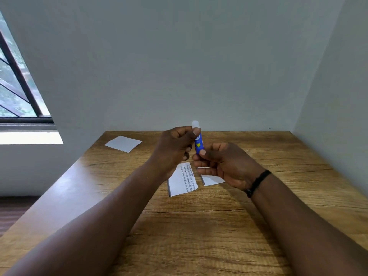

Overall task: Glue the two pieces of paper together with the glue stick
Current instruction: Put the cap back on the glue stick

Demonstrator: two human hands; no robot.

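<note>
A blue glue stick [199, 145] with a white cap stands upright in the air above the table. My left hand [175, 148] pinches its white cap [195, 124] at the top. My right hand [221, 163] grips its blue lower end. Under my hands a torn white paper with printed text [182, 181] lies flat on the wooden table [199, 226]. A smaller white paper piece [212, 179] lies just to its right, partly hidden by my right hand.
Another white paper sheet [123, 143] lies at the table's far left corner. Grey walls close in behind and to the right. A window [18, 92] is at the left. My right wrist wears a black band [256, 183].
</note>
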